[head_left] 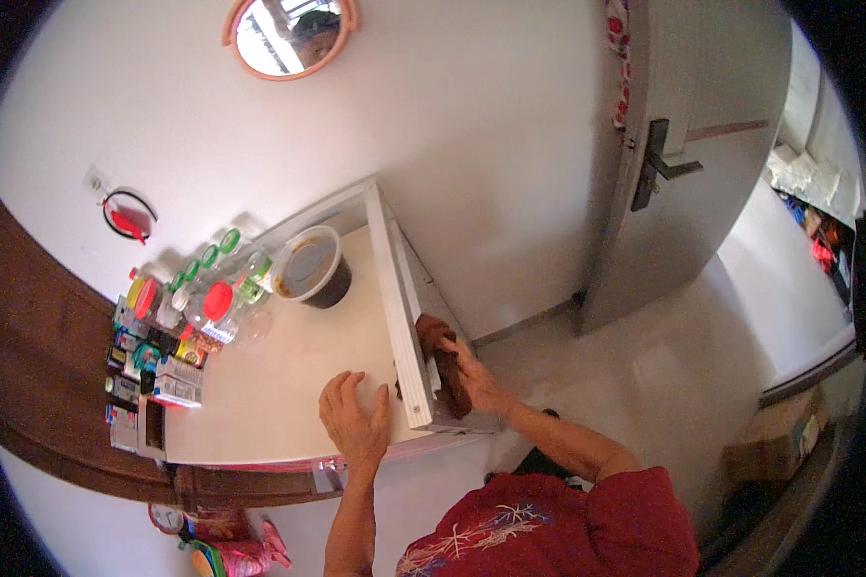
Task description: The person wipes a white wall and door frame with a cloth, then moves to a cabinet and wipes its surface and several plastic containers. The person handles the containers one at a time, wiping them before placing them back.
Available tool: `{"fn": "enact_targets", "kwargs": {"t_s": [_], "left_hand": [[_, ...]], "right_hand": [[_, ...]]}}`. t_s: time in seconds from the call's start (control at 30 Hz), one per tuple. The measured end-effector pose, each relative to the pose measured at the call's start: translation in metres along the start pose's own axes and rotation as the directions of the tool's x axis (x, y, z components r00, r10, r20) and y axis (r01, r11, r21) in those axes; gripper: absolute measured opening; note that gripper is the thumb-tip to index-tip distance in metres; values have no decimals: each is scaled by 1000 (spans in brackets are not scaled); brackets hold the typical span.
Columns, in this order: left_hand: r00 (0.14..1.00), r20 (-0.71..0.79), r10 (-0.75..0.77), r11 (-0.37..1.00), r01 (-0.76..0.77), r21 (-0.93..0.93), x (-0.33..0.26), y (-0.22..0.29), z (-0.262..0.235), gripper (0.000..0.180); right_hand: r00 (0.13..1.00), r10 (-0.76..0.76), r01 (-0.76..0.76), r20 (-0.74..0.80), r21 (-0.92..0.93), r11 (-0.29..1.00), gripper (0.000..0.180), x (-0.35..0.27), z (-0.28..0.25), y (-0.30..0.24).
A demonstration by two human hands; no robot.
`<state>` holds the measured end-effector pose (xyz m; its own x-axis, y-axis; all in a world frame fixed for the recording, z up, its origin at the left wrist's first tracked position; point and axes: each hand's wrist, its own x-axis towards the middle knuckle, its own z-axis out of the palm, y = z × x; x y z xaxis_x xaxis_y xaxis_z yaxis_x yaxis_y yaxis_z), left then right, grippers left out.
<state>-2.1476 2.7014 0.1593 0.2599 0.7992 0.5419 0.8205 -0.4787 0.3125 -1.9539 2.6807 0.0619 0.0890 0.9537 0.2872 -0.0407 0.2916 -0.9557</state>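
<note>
Fingers of the right hand (476,383) are bent over a brown cloth (451,383), pressing it flat to the outer face of a pale side panel (423,288) – closed on the cloth, with its upper end spilling past the fingertips and its lower end hanging below. The fingers of the left hand (356,420) are loosely parted and a little curled, with nothing in them; whether they touch the cream cabinet top (289,394) below them, I cannot tell.

The left hand is close to the front edge, just inside the white rail (394,317) that runs along the right side of the top; the cloth is just outside that rail, near its front end. Between the left hand and the small boxes (176,383) at the far left lies a broad bare stretch. A round tub (310,267) with dark contents stands near the back corner, and lidded jars (218,300) crowd the back left edge. Beyond the panel, the right arm has open room – pale floor (587,370) reaching across to a grey door (630,250).
</note>
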Motion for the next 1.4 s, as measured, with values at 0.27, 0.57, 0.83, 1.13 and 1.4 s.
{"fn": "enact_targets", "kwargs": {"t_s": [0.27, 0.57, 0.83, 1.13, 1.4], "left_hand": [[998, 31, -58, 998, 59, -13, 2, 4, -2, 25], [987, 7, -159, 987, 159, -27, 10, 11, -1, 18], [978, -10, -209, 970, 206, -125, 7, 6, 4, 21], [987, -27, -156, 986, 154, -63, 3, 2, 3, 20], [991, 20, -130, 991, 130, -15, -1, 1, 4, 22]], "right_hand": [[948, 126, -196, -294, -222, 955, 39, 60, 32, -13], [964, -61, -48, -260, -392, 919, 40, 232, -5, 97], [949, -209, 143, -235, -271, 952, 48, 219, -13, 73], [991, 123, -113, -43, 189, 975, 55, 100, -1, 61], [930, 367, -367, 4, 24, 930, 54, 88, -5, 237]]}}
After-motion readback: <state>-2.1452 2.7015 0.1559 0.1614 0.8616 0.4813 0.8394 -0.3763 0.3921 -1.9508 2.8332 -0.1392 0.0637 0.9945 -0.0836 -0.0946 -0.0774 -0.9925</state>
